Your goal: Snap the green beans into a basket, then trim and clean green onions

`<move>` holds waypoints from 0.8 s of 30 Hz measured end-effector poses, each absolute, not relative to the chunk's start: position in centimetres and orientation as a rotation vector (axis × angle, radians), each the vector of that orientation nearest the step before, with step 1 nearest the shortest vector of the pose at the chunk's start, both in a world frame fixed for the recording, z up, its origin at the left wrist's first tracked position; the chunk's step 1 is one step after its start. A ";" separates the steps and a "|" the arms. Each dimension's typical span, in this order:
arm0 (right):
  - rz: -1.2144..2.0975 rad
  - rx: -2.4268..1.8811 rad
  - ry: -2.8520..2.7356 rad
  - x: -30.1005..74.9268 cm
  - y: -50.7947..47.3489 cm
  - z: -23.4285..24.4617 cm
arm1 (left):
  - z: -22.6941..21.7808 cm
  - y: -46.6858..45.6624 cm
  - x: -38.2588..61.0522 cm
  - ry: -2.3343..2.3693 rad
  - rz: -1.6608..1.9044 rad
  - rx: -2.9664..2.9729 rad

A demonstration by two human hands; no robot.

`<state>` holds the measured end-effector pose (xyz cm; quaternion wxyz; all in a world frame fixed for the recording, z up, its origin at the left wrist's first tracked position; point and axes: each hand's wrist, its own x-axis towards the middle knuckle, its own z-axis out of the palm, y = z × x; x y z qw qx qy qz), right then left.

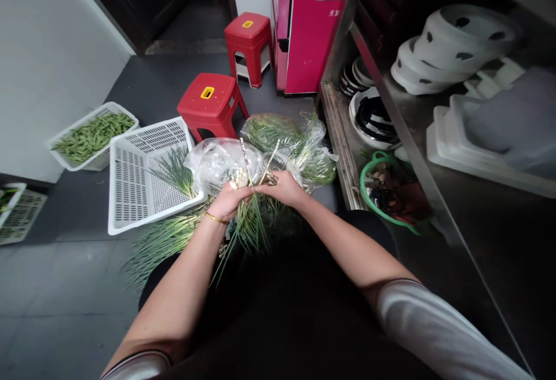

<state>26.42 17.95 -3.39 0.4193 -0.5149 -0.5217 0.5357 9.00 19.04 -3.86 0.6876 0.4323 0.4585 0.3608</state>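
Observation:
My left hand [228, 199] is closed round a bunch of green chives [252, 220], root ends up and leaves hanging over my lap. My right hand [284, 187] pinches the pale root ends [245, 178] of the same bunch, fingers closed. Just beyond the hands lie clear plastic bags [221, 160] holding more chives [278, 131]. A white slatted basket [134, 183] to the left, tipped up on one side, holds a few cleaned chives [176, 170]. More chives [160, 244] lie loose on the floor below it.
Two red plastic stools [211, 102] stand ahead on the grey floor. A white basket of green beans [93, 135] sits at far left. On the right a steel shelf unit [382, 87] holds plates, white trays and a green basin [382, 192]. A pink cabinet [308, 26] stands behind.

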 end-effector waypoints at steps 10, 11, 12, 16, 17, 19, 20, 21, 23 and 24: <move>1.347 -1.193 -0.915 31.9 18.9 -0.7 | -3.5 19.5 7.7 1.017 0.674 1.017; 1.296 -1.178 -0.858 32.6 19.0 -0.3 | -3.6 19.5 7.6 1.019 0.666 1.029; 1.239 -1.166 -0.806 33.3 19.2 0.0 | -3.7 19.5 7.5 1.021 0.662 1.038; 0.999 -1.122 -0.610 36.0 19.9 0.4 | -3.9 19.6 7.3 1.039 0.659 1.039; 0.937 -1.109 -0.564 36.7 20.0 0.4 | -3.9 19.6 7.2 1.045 0.653 1.043; 0.850 -1.119 -0.506 37.9 20.2 0.0 | -3.8 19.6 7.0 1.061 0.645 1.064; 0.850 -1.163 -0.518 38.2 20.2 -0.3 | -3.8 19.6 6.9 1.069 0.645 1.073; 0.883 -1.234 -0.572 38.2 20.2 -0.7 | -3.7 19.6 6.8 1.075 0.650 1.078; 1.015 -1.409 -0.781 37.2 20.0 -1.4 | -3.5 19.6 6.8 1.093 0.670 1.074; 1.087 -1.475 -0.895 36.2 19.8 -1.8 | -3.4 19.6 6.9 1.102 0.682 1.068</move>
